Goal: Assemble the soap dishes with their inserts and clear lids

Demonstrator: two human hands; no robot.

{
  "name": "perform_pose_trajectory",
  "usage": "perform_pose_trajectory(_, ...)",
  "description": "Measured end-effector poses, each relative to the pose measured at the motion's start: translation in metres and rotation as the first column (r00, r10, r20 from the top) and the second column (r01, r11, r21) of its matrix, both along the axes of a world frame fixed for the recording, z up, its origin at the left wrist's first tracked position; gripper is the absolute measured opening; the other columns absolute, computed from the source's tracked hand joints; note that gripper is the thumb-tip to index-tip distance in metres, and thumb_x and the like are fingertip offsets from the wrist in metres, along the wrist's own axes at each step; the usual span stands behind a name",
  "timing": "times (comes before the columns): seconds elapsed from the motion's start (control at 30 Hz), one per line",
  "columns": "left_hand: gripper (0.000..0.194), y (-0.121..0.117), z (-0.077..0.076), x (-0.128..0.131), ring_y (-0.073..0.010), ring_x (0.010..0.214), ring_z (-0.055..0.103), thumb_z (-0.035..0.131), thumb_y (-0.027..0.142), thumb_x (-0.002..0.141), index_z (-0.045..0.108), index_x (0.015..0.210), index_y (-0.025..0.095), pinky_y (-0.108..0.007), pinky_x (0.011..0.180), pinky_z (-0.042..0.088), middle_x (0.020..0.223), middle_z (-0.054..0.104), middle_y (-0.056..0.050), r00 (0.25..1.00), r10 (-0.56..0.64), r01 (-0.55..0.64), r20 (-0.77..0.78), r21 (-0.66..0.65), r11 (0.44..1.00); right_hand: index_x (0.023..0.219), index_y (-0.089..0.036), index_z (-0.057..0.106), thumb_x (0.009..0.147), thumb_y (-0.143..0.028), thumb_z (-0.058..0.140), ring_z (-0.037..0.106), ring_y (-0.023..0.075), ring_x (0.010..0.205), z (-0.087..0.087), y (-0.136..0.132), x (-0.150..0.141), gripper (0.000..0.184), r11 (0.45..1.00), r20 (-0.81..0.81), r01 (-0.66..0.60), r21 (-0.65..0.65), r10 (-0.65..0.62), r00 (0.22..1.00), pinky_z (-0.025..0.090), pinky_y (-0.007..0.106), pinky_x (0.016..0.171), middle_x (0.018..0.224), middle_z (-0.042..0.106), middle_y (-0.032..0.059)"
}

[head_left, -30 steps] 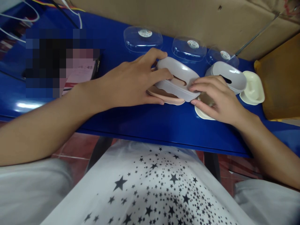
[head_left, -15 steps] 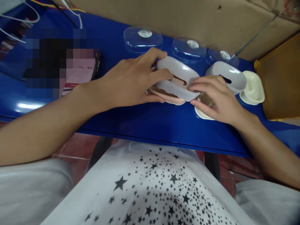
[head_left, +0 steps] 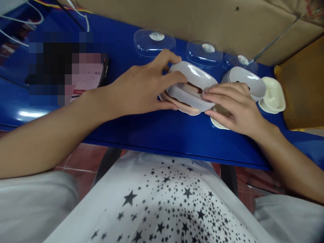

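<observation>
A whitish, translucent oval tray with a slot in its floor (head_left: 196,75) is gripped at both ends, tilted over a peach-coloured soap-dish base (head_left: 188,108). My left hand (head_left: 149,84) is closed on the tray's left end, a finger inside and the thumb low by the peach base. On the right end, my right hand (head_left: 233,104) pinches the rim, fingers inside and thumb beneath. Partly hidden under the right hand lies a cream base (head_left: 218,122). A second slotted tray (head_left: 249,79) stands behind that hand, beside another cream base (head_left: 272,94).
Clear plastic lids with round stickers, a left one (head_left: 154,44), a middle one (head_left: 204,54) and a right one (head_left: 234,60), lie along the back. A brown cardboard wall (head_left: 192,20) and a yellowish box (head_left: 301,84) border the blue table (head_left: 152,131). A phone-like device (head_left: 88,72) lies left.
The held tray has tipped slightly and sits closer over the peach base. My right hand has shifted a little left; the left hand has barely moved.
</observation>
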State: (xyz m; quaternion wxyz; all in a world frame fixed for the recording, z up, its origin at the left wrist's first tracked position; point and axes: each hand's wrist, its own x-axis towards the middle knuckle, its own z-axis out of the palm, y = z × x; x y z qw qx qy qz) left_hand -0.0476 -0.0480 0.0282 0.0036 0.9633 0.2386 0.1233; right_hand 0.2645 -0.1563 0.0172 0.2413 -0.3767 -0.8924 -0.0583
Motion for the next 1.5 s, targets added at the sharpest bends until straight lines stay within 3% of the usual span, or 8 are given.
perform_pose_trajectory(0.3, 0.074, 0.0, -0.007, 0.005, -0.0398, 0.136, 0.064, 0.066, 0.065, 0.098, 0.047, 0.157, 0.025, -0.054, 0.098, 0.064, 0.169, 0.035, -0.015, 0.995, -0.041, 0.053, 0.091, -0.138, 0.989, 0.146, -0.025, 0.063, 0.105, -0.035, 0.073, 0.074, 0.0349, 0.127, 0.002, -0.003, -0.008, 0.044, 0.999, 0.035, -0.031, -0.01, 0.032, 0.999, 0.055, 0.054, 0.104, 0.139, 0.077, 0.0116)
perform_pose_trajectory(0.4, 0.079, 0.003, -0.009, 0.002, -0.041, 0.145, 0.058, 0.066, 0.066, 0.098, 0.042, 0.162, 0.026, -0.054, 0.104, 0.063, 0.172, 0.031, -0.014, 0.993, -0.057, 0.076, 0.108, -0.179, 0.981, 0.148, -0.03, 0.063, 0.106, -0.034, 0.071, 0.073, 0.0341, 0.128, 0.003, -0.004, -0.01, 0.043, 0.999, 0.04, -0.026, -0.024, 0.027, 0.999, 0.055, 0.054, 0.104, 0.141, 0.077, 0.0084)
perform_pose_trajectory(0.5, 0.081, 0.01, -0.008, -0.003, -0.0412, 0.154, 0.05, 0.062, 0.066, 0.1, 0.039, 0.167, 0.027, -0.058, 0.117, 0.054, 0.179, 0.023, -0.012, 0.99, -0.12, 0.134, 0.075, -0.233, 0.963, 0.149, -0.034, 0.063, 0.107, -0.035, 0.069, 0.074, 0.034, 0.127, 0.004, -0.006, -0.011, 0.043, 0.999, 0.037, -0.03, -0.017, 0.031, 0.999, 0.055, 0.056, 0.103, 0.14, 0.078, 0.0053)
perform_pose_trajectory(0.6, 0.07, 0.013, -0.005, -0.006, -0.0378, 0.154, 0.051, 0.054, 0.067, 0.105, 0.048, 0.162, 0.027, -0.059, 0.125, 0.045, 0.18, 0.025, -0.01, 0.988, -0.142, 0.152, 0.058, -0.224, 0.963, 0.15, -0.031, 0.062, 0.107, -0.035, 0.068, 0.074, 0.0343, 0.127, 0.004, -0.007, -0.013, 0.044, 0.999, 0.045, -0.032, -0.001, 0.032, 0.998, 0.055, 0.056, 0.103, 0.139, 0.078, 0.0065)
perform_pose_trajectory(0.87, 0.062, 0.008, 0.001, -0.005, -0.0382, 0.155, 0.052, 0.055, 0.065, 0.106, 0.054, 0.16, 0.034, -0.059, 0.123, 0.047, 0.18, 0.035, -0.007, 0.998, -0.069, 0.069, 0.0, -0.119, 0.99, 0.154, -0.024, 0.059, 0.107, -0.031, 0.068, 0.075, 0.0333, 0.123, 0.008, -0.009, -0.015, 0.048, 0.994, 0.141, -0.045, 0.096, 0.031, 0.989, 0.055, 0.051, 0.101, 0.137, 0.079, 0.0099)
perform_pose_trajectory(1.1, 0.065, 0.005, 0.0, -0.005, -0.0458, 0.156, 0.048, 0.062, 0.055, 0.107, 0.049, 0.165, 0.029, -0.068, 0.121, 0.045, 0.181, 0.029, -0.013, 0.997, -0.074, 0.071, -0.036, -0.077, 0.994, 0.156, -0.034, 0.057, 0.106, -0.03, 0.068, 0.076, 0.032, 0.122, 0.012, -0.012, -0.016, 0.051, 0.997, 0.178, -0.025, 0.07, 0.012, 0.984, 0.057, 0.05, 0.098, 0.137, 0.079, 0.0048)
perform_pose_trajectory(1.3, 0.062, -0.001, 0.006, -0.004, -0.0442, 0.158, 0.046, 0.054, 0.059, 0.109, 0.051, 0.165, 0.032, -0.066, 0.126, 0.039, 0.183, 0.026, -0.008, 0.998, -0.026, 0.02, -0.049, -0.136, 0.991, 0.156, -0.026, 0.058, 0.11, -0.031, 0.062, 0.075, 0.0306, 0.123, 0.015, -0.015, -0.017, 0.047, 0.998, 0.243, -0.015, 0.068, -0.002, 0.97, 0.057, 0.049, 0.1, 0.139, 0.078, 0.0079)
perform_pose_trajectory(1.5, 0.06, -0.002, 0.008, -0.005, -0.0415, 0.158, 0.046, 0.05, 0.062, 0.11, 0.055, 0.162, 0.033, -0.062, 0.127, 0.04, 0.183, 0.028, -0.005, 1.0, -0.013, 0.01, -0.014, -0.201, 0.98, 0.151, -0.028, 0.062, 0.111, -0.031, 0.06, 0.075, 0.0287, 0.124, 0.018, -0.017, -0.02, 0.04, 0.999, 0.28, 0.037, 0.037, -0.046, 0.959, 0.056, 0.047, 0.101, 0.14, 0.078, 0.0053)
